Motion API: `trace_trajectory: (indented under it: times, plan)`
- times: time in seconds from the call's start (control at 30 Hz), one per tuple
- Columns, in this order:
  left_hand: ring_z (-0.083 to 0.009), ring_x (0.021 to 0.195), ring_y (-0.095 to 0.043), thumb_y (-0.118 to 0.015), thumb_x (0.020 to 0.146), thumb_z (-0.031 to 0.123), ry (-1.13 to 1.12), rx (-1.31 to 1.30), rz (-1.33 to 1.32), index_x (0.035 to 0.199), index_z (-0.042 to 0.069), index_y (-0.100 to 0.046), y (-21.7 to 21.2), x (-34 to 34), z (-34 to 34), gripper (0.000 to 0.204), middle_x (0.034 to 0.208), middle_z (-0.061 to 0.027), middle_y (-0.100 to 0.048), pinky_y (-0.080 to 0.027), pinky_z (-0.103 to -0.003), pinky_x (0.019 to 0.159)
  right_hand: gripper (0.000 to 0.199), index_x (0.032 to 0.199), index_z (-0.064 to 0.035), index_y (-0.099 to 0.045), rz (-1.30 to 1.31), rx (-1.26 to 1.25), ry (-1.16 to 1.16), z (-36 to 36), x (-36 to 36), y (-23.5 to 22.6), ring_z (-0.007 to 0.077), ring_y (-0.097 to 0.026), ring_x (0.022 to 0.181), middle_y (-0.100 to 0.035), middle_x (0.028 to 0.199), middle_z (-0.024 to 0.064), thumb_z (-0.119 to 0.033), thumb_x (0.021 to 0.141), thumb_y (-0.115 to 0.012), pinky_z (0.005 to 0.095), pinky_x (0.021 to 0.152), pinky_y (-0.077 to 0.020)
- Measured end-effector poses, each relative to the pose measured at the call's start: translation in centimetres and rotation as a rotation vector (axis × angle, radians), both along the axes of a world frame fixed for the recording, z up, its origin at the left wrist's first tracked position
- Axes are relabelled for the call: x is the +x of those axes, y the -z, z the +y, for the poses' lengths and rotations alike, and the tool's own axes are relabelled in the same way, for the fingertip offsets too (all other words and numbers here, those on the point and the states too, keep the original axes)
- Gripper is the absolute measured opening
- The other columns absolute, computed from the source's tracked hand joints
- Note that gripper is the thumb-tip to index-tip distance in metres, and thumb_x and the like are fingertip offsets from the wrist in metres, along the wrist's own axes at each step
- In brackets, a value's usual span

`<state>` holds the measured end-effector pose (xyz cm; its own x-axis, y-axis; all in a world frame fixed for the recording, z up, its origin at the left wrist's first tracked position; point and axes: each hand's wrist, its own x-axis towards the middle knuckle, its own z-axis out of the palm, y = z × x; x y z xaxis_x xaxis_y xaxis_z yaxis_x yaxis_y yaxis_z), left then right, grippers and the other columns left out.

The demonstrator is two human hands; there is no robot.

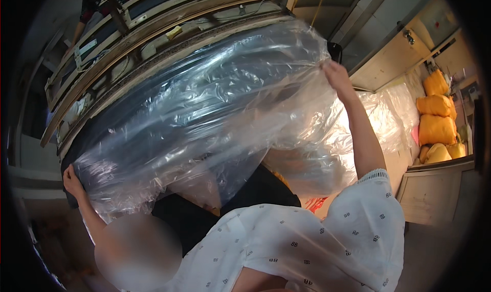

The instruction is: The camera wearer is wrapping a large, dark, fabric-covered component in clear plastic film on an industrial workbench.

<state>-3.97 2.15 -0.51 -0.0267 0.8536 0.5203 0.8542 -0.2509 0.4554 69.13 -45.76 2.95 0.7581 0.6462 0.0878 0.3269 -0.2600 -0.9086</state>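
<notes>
Wooden frame rails [153, 21] curve across the upper left behind a clear plastic sheet [204, 113] filling the centre, gripped by both a co-worker's hands [335, 74], orange sacks [434, 118] stacked at right.

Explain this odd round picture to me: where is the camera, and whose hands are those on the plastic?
This is a single picture from a wide-angle camera worn on a person's head and looking down. The lens bends straight edges near the rim. The wearer's own hands do not show.

The person in the white patterned top is a co-worker standing close in front. Both hands on the clear plastic sheet are theirs: the lower hand grips its left edge and the raised hand grips its upper right corner.

The sheet lies over a bulky dark load. Wooden frames stand behind it, and yellow sacks are stacked at the right.
</notes>
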Motion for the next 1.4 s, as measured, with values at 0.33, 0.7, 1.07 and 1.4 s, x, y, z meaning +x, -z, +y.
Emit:
trace_trajectory:
  times: [0.33,0.7,1.07,1.4]
  plan:
    - [-0.0229,0.087,-0.056,-0.052,0.089,0.028,-0.011,0.039,0.095,0.098,0.003,-0.062,-0.5,-2.1,-2.9,0.029,0.093,-0.0109,-0.061,-0.042,-0.03,0.079,0.024,0.085,-0.0054,-0.059,-0.731,-0.4,0.108,0.0,-3.3,-0.2,0.0273,-0.058,0.068,-0.059,0.075,0.0118,-0.029,0.079,-0.059,0.0354,0.061,-0.0441]
    - [-0.0207,0.09,-0.056,-0.052,0.09,0.027,-0.023,0.042,0.114,0.1,0.002,-0.061,0.6,-2.6,-2.5,0.029,0.096,-0.0102,-0.061,-0.042,-0.029,0.081,0.037,0.085,-0.0051,-0.064,-0.542,-0.479,-0.032,19.9,8.8,0.7,0.0229,-0.06,0.081,-0.064,0.084,0.0082,-0.04,0.074,-0.065,0.0328,0.071,-0.0453]
    - [-0.0175,0.093,-0.056,-0.051,0.09,0.028,-0.206,0.027,-0.142,0.107,0.003,-0.061,-5.7,-10.3,-7.1,0.031,0.105,-0.0073,-0.061,-0.041,-0.028,0.084,0.024,0.083,-0.0081,-0.067,-0.516,-0.111,-0.187,18.5,1.1,1.2,0.0246,-0.06,0.079,-0.063,0.081,0.0082,-0.029,0.074,-0.063,0.0349,0.073,-0.0457]
    - [-0.0154,0.09,-0.053,-0.053,0.09,0.016,-0.085,0.043,0.12,0.098,-0.002,-0.06,-10.4,-15.7,-18.5,0.021,0.096,-0.0073,-0.059,-0.041,-0.026,0.084,0.022,0.083,-0.0056,-0.064,-0.718,-0.057,-0.108,19.4,0.1,1.6,0.028,-0.058,0.078,-0.061,0.084,0.0108,-0.026,0.077,-0.061,0.0356,0.069,-0.0449]
